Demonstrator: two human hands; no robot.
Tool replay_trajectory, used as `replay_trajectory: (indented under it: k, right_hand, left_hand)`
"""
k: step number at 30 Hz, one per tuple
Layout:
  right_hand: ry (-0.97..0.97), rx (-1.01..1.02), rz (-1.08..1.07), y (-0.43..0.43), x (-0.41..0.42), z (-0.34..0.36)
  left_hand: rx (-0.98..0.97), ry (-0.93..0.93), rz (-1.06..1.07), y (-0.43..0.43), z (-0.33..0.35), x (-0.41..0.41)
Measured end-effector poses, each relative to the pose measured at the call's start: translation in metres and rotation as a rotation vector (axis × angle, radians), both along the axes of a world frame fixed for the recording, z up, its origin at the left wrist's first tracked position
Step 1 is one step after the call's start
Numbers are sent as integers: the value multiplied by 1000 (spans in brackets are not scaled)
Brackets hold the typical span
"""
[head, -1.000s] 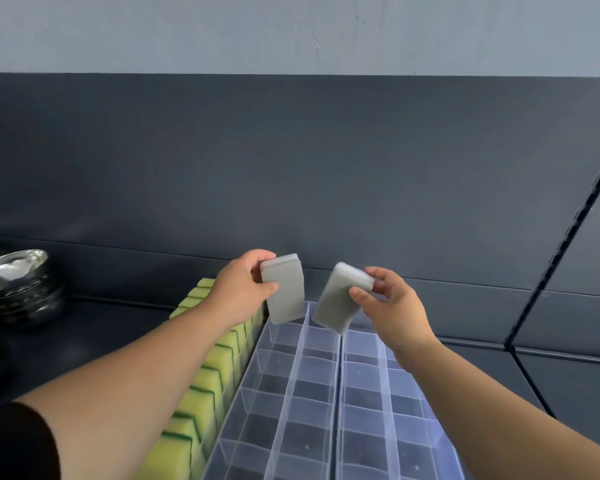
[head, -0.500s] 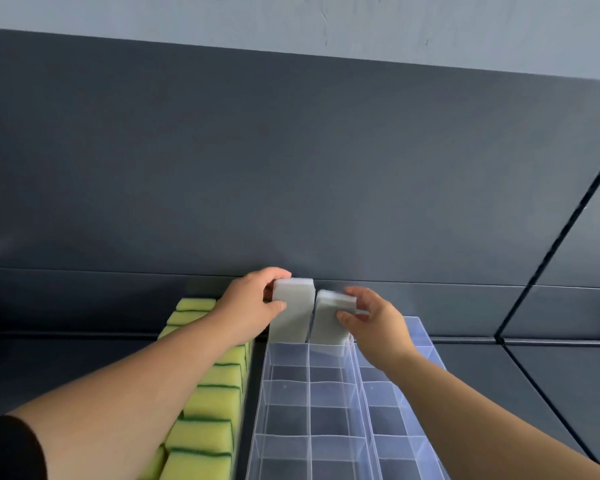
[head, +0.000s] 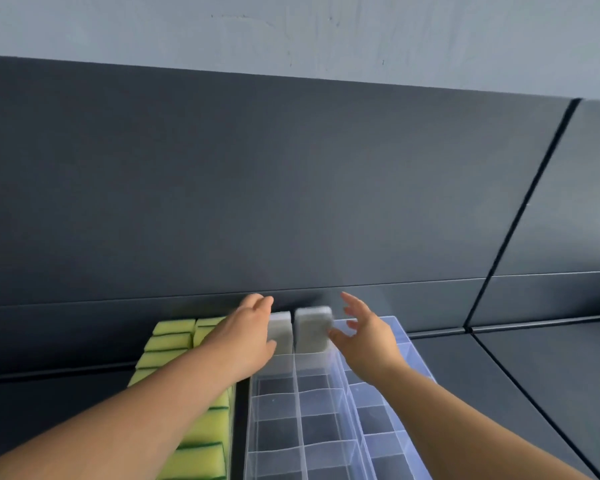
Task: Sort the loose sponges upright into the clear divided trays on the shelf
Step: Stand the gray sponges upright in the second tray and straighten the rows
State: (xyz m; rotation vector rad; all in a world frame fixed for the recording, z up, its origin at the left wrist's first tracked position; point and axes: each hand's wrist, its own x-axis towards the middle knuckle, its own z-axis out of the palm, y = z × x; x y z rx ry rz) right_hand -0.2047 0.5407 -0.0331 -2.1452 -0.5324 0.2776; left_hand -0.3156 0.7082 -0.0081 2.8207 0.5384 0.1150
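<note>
Two grey sponges stand upright side by side in the two rearmost compartments of the clear divided tray [head: 326, 424]. The left grey sponge [head: 282, 329] is partly covered by my left hand [head: 245, 336], whose fingers still rest against its side. The right grey sponge [head: 311, 329] stands free; my right hand [head: 364, 336] hovers just to its right with fingers spread and nothing in them. A second clear tray [head: 395, 344] adjoins on the right.
Rows of yellow-green sponges [head: 201, 441] stand upright to the left of the clear trays, under my left forearm. A dark back panel [head: 291, 202] rises right behind the trays. Dark shelf surface [head: 534, 375] extends to the right.
Both grey sponges went down into the rear compartments. My right hand let go and opened; my left hand loosened on its sponge. The view tilted upward.
</note>
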Motion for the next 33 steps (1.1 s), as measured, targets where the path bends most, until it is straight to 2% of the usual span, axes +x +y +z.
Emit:
replay_trajectory:
  k: [7,14,24,29,33]
  right_hand:
    - [-53,27,-87,-75,-21,13]
    - [-99,39,-285,-246,-38,10]
    - [44,-25,-600,-574,-106,-25]
    - [77,-109,-711,-675,-138,-41]
    - [81,-122,-775,-719,-135,-42]
  left_hand:
    - [-29,-185,-81,-59,13,-11]
    - [-133,-203,-271,-204,5,-8]
    - [-375,-57,-496,-481,-39,14]
    - [-412,63,-589,-575,-56,26]
    - [-451,65,-624,-622,-55,50]
